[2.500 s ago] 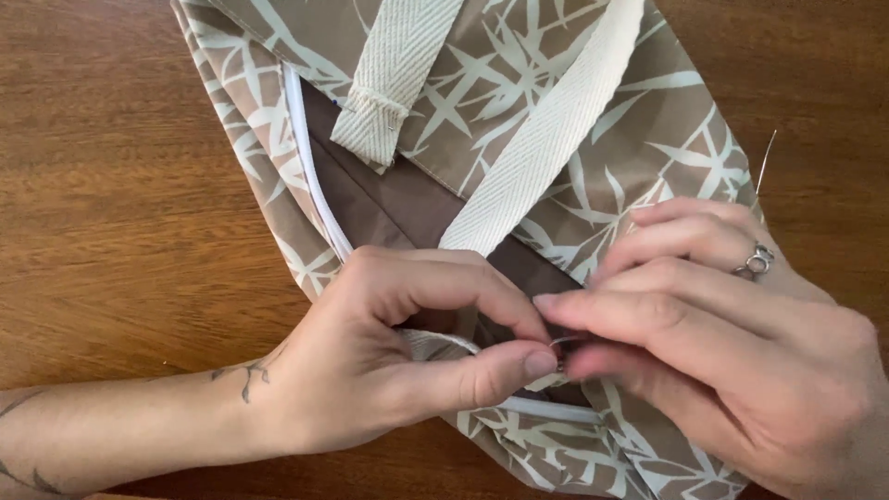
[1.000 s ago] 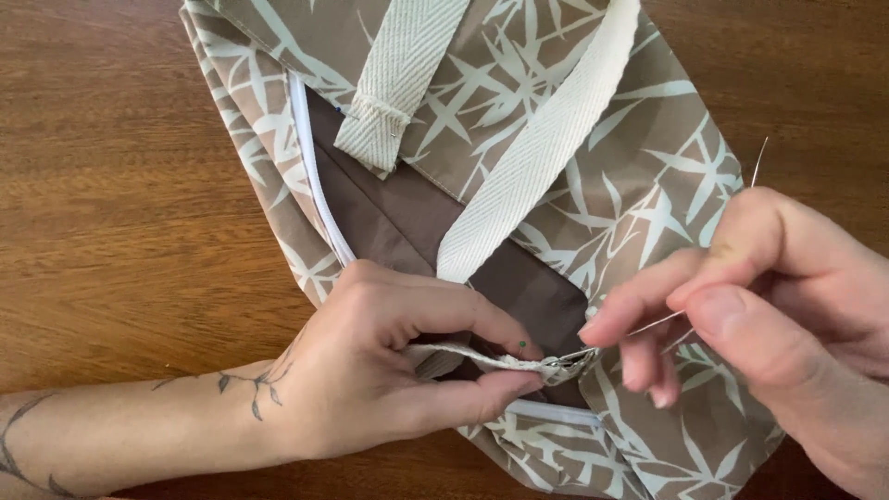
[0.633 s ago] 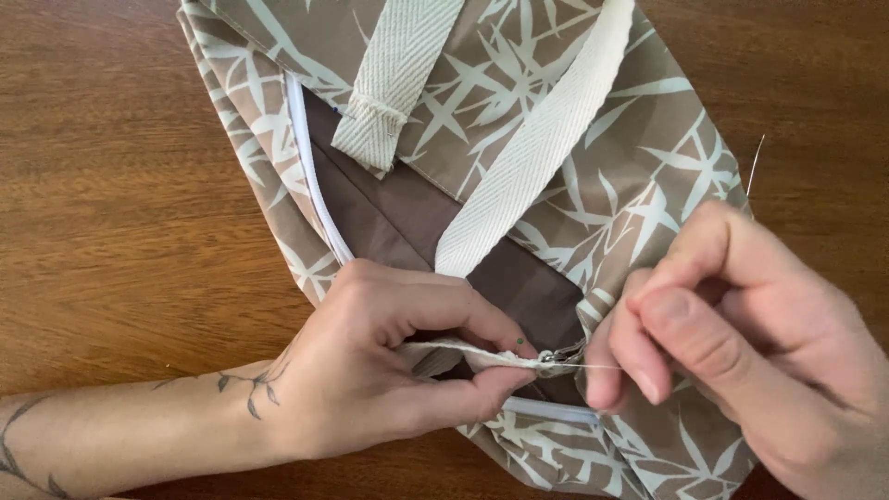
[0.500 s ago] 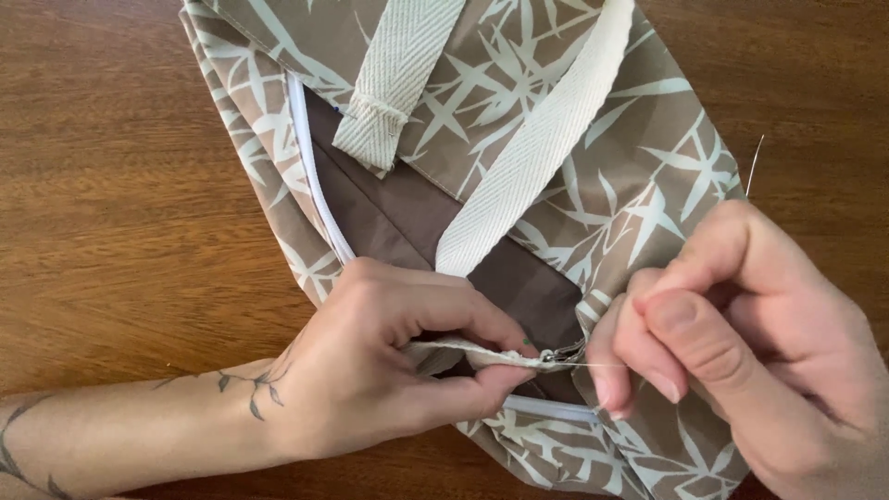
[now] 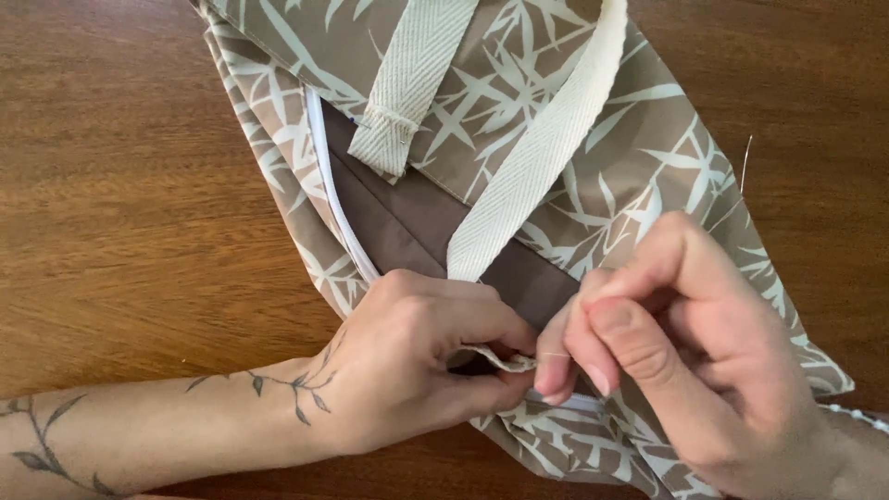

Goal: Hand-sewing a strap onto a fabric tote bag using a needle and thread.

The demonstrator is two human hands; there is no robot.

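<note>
The left hand (image 5: 417,366) is pinching the white zipper edge (image 5: 495,356) of the leaf-print bag (image 5: 574,176) at six o'clock on the counter (image 5: 130,213), holding it taut, while the right hand (image 5: 685,352) fingers are closing tight on a thread (image 5: 554,355), needle hidden.

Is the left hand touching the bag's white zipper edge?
Touching. The head view shows the left hand pinching the zipper edge of the leaf-print bag between thumb and forefinger.

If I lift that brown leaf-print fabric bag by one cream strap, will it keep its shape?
Probably not. The brown leaf-print fabric bag lies flat and creased on the wooden table, so it likely sags. The cream webbing strap bends freely, likely floppy. It seems light.
</note>
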